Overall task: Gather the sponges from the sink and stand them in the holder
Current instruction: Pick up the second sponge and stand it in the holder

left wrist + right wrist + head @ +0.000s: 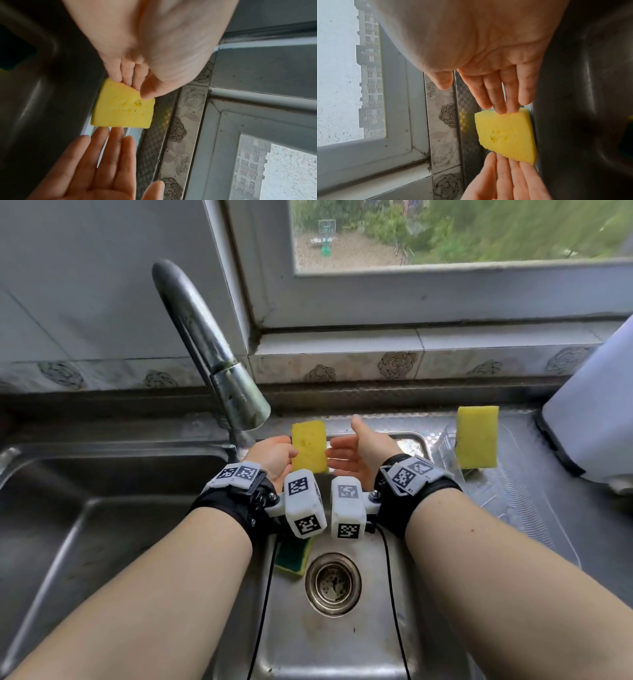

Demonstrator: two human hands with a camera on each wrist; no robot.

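A yellow sponge (pixel 310 450) (pixel 123 109) (pixel 506 135) is held upright above the back of the sink (pixel 342 652). My left hand (pixel 274 455) (pixel 135 88) pinches its left edge between thumb and fingers. My right hand (pixel 346 455) (pixel 471 97) is spread flat, its straight fingertips touching the sponge's right edge. A second yellow sponge (pixel 476 436) stands on end in the clear holder (pixel 445 446) on the right drainboard. A third sponge (pixel 293 556), green side up, lies on the sink floor beside the drain (pixel 333 583), partly hidden under my left wrist.
The curved steel faucet (pixel 219 364) hangs just left of my left hand. A second basin (pixel 102 525) lies to the left. A white container (pixel 592 419) stands at the right edge behind the holder. The tiled ledge and window run along the back.
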